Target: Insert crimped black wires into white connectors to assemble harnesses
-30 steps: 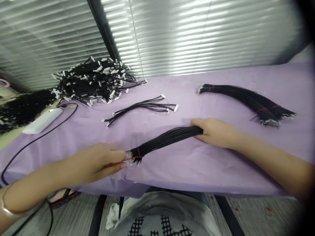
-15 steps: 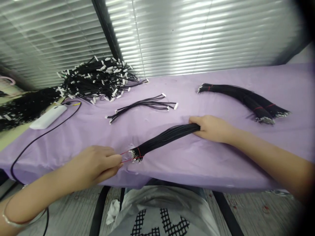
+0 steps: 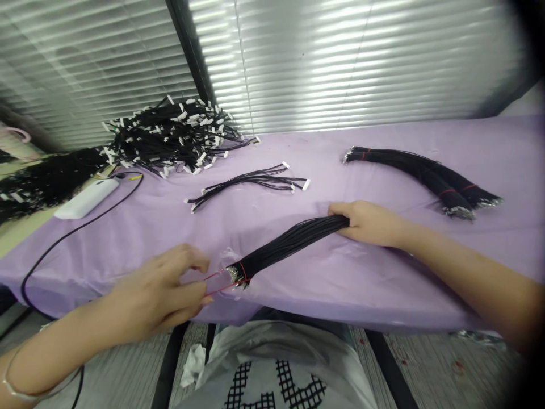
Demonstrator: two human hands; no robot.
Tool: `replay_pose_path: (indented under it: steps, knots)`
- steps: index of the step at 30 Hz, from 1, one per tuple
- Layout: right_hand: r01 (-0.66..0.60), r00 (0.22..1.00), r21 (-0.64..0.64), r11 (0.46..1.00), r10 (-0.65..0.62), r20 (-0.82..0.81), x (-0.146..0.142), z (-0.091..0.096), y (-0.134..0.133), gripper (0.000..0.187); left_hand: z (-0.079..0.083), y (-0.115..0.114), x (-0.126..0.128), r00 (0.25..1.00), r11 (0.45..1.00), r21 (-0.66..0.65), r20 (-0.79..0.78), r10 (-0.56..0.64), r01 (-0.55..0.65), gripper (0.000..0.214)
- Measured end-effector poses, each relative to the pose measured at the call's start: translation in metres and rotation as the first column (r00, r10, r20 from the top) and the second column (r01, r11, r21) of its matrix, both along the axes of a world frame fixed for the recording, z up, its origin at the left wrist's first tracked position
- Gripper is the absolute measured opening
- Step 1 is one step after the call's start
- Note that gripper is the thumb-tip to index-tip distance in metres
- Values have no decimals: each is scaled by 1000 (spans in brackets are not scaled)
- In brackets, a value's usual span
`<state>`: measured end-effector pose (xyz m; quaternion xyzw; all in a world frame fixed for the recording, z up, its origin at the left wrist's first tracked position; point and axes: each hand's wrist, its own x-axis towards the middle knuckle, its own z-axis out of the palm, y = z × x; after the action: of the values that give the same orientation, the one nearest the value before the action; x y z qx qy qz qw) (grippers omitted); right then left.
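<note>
A bundle of black wires (image 3: 285, 245) lies on the purple table cloth (image 3: 323, 284), its metal-tipped end bound by a red band (image 3: 215, 283). My right hand (image 3: 369, 222) grips the far end of the bundle. My left hand (image 3: 162, 292) pinches the stretched red band at the near end, close to the table's front edge.
Two more tied black wire bundles (image 3: 426, 175) lie at the right. A few wires with white connectors (image 3: 251, 183) sit in the middle, and a big heap of them (image 3: 170, 136) at the back left. A white box (image 3: 87, 197) with a black cable (image 3: 72, 236) is at the left.
My left hand has drawn the red band away from the bundle's tip, stretching it toward me. The right hand has kept its grip on the bundle.
</note>
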<state>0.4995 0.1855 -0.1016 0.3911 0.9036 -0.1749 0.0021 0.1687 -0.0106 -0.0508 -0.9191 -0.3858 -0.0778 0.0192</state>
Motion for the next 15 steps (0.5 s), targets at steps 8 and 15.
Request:
replay_pose_path:
  steps: [8, 15]
  knots:
    - [-1, 999, -45, 999, -1, -43, 1, -1, 2, 14, 14, 12, 17, 982, 958, -240, 141, -127, 158, 19]
    - [7, 999, -45, 999, -10, -51, 0, 1, 1, 15, -6, 24, 0, 989, 997, -48, -132, -63, 57, 12]
